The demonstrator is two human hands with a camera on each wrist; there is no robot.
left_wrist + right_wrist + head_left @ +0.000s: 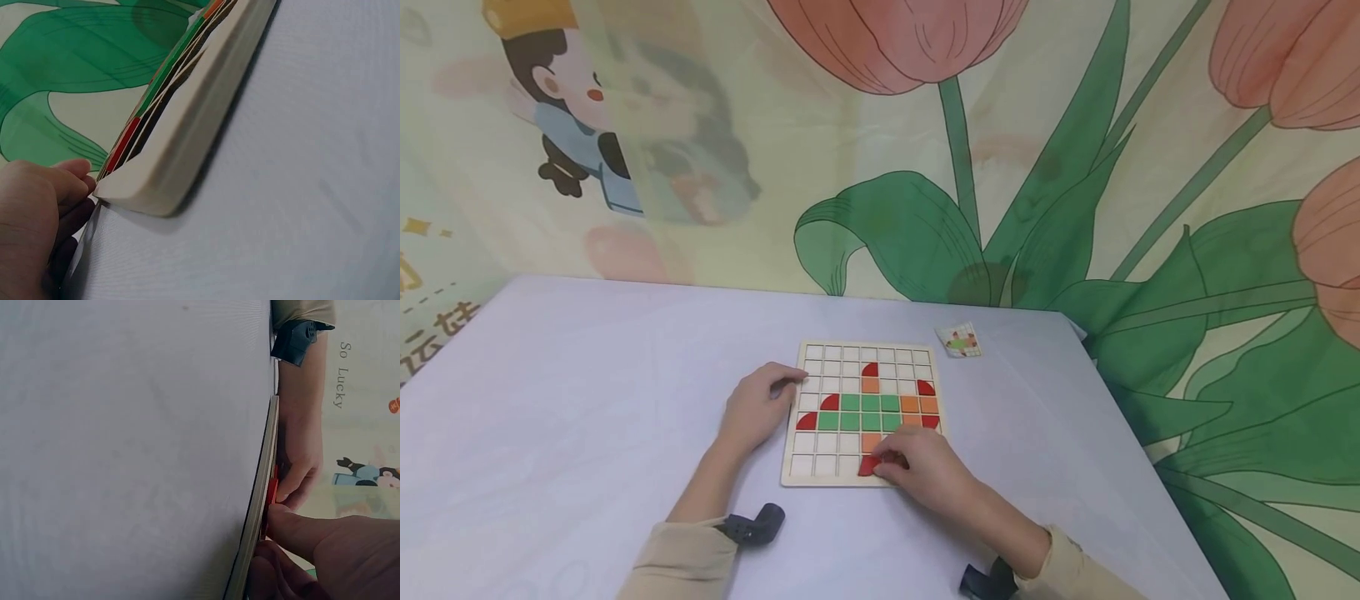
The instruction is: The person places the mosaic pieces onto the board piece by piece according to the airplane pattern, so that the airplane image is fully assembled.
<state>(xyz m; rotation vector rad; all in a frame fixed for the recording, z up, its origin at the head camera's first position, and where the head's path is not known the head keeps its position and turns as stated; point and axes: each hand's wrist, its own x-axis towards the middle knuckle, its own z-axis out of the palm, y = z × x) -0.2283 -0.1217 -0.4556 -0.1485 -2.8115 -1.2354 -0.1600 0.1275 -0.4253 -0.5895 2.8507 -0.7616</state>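
A pale wooden grid board (805,479) lies flat on the table, with square cells and coloured tiles. Green square tiles (870,403) fill its middle, with orange square tiles (910,405) and red quarter-round tiles (830,402) around them. My left hand (758,408) touches the board's left edge with its fingertips; the left wrist view has them at the board's corner. Over the lower right of the board, my right hand (928,467) pinches a red quarter-round tile (868,466) at the bottom row. In the right wrist view this red tile (272,494) meets my thumb; the palm hides part of the board.
A small picture card (959,341) with a coloured grid pattern lies behind the board's far right corner. The table has a white cover (587,417). Behind it hangs a printed cloth (887,225) with tulips and cartoon figures. A black wrist device (756,525) sits on each forearm.
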